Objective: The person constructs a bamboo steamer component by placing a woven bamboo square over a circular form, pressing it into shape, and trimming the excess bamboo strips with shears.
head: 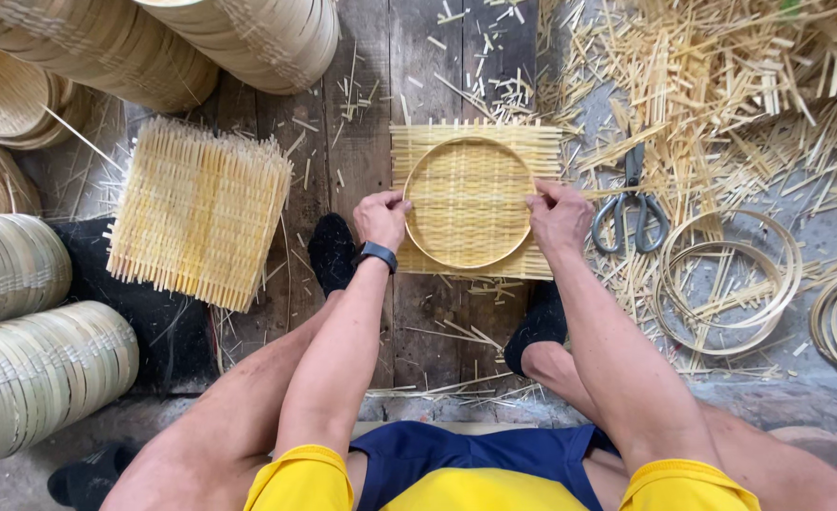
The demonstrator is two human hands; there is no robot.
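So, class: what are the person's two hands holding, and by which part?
Both hands grip the round pale bamboo hoop lying on the square woven bamboo mat: left hand at its left rim, right hand at its right rim.

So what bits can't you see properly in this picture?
Head view only:
- Woven mat under the bamboo ring: the hands hide its side edges.
- Left hand and right hand: their fingertips curl over the ring, so the grip underneath is hidden.
- Stacked hoops: cut off by the left edge.
- Scissors: blade tips lost among the bamboo scraps.
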